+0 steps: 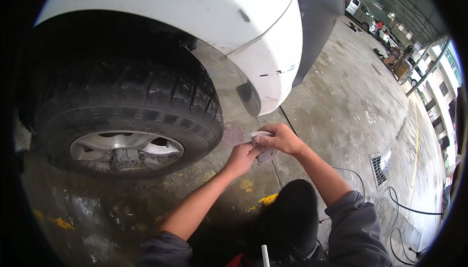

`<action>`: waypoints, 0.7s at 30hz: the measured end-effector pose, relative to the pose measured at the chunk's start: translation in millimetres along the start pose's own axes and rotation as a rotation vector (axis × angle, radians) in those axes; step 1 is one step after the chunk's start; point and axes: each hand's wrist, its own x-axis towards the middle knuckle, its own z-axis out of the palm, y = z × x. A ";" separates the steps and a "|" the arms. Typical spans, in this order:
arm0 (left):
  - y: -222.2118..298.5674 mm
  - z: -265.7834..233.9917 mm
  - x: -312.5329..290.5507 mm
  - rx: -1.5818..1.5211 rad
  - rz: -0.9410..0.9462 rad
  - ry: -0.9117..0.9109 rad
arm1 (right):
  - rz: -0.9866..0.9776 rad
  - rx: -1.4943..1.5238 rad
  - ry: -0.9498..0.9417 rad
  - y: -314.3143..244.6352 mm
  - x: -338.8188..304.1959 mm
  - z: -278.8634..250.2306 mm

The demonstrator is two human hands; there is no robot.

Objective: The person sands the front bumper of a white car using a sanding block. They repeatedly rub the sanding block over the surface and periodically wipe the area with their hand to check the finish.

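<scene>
My left hand and my right hand meet in front of me, low beside the car's bumper corner. Between them they pinch a pale pinkish sanding disc, its rim bent up by the right thumb and fingers. The left fingertips close on its lower edge. Just below the hands shows another pinkish piece; whether it is part of the same disc I cannot tell. A round pinkish disc lies flat on the concrete between the tyre and my hands.
A white car fender with scuffs and a chipped bumper corner rises ahead. The tyre stands at left. Dark cables and a floor grate are at right. My knee is bent close below the hands.
</scene>
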 end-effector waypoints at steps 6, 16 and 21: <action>-2.1 16.9 16.5 -0.248 -0.143 0.108 | 0.007 -0.161 0.201 -10.9 9.4 11.5; 25.4 1.9 40.4 0.203 -0.041 0.147 | -0.043 -0.149 0.426 8.8 24.6 13.3; 16.9 -1.5 46.4 0.224 -0.067 0.155 | -0.078 -0.207 0.500 18.4 30.4 17.2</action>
